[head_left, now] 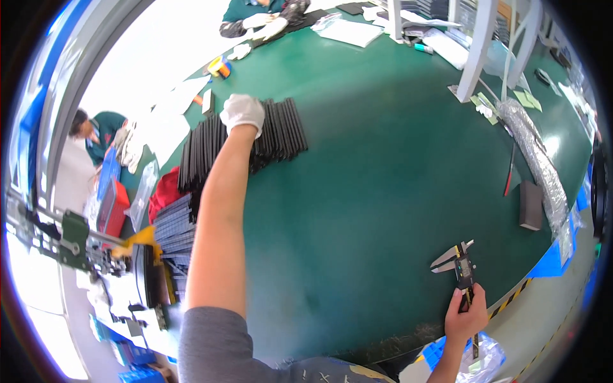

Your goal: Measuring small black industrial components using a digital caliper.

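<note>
My left hand (242,113), in a white glove, reaches far forward over a row of thin black strips (284,131) lying side by side. It covers the middle of the row; its fingers are hidden behind the back of the glove, so what they grip does not show. My bare right hand (466,313) is closed around the body of a digital caliper (464,271) near the table's right front edge. The caliper's jaws point away from me and to the left, slightly apart, with nothing between them.
Dark grey strips (175,226) and red cloth (166,191) lie left of my forearm on the green table (370,191). Machinery (143,274) stands at left. A dark block (530,205) and silvery wrap (533,150) are at right. Two other people work beyond the table's far and left sides.
</note>
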A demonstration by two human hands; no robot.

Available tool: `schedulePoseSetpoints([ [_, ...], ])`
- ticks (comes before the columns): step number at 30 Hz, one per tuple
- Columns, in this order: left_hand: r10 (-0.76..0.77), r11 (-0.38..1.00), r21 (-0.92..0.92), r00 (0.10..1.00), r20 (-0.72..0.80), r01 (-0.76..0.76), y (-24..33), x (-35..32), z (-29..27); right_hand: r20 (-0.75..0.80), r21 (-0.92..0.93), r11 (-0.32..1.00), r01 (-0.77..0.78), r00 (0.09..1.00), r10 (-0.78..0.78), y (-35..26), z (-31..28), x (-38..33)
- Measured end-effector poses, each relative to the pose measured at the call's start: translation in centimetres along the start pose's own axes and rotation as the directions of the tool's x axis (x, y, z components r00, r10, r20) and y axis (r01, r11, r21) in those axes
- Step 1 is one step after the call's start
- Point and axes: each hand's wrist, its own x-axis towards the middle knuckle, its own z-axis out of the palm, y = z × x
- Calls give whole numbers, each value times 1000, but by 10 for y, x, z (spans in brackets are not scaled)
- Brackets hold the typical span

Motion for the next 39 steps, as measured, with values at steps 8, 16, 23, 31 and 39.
schedulePoseSetpoints([
  [8, 352, 913, -78, 871, -342, -400, -142, -105, -103, -114, -75, 995, -69, 992, 60, 12, 11, -3],
  [16, 460, 887, -153, 817, 347, -435, -274, -300, -97, -134, 53, 977, 204, 971, -196, 24, 7, 12],
  [23, 527, 850, -145, 819, 227, -507, -271, -281, -63, -152, 10, 979, 201, 968, -198, 23, 10, 12],
  [31, 568, 822, -218, 785, 248, -526, -269, -260, -53, -121, -11, 985, 171, 978, -171, 23, 11, 10],
  [39, 515, 854, -197, 728, 453, -482, -249, -243, -60, -79, -65, 993, 103, 991, -108, 24, 8, 13],
])
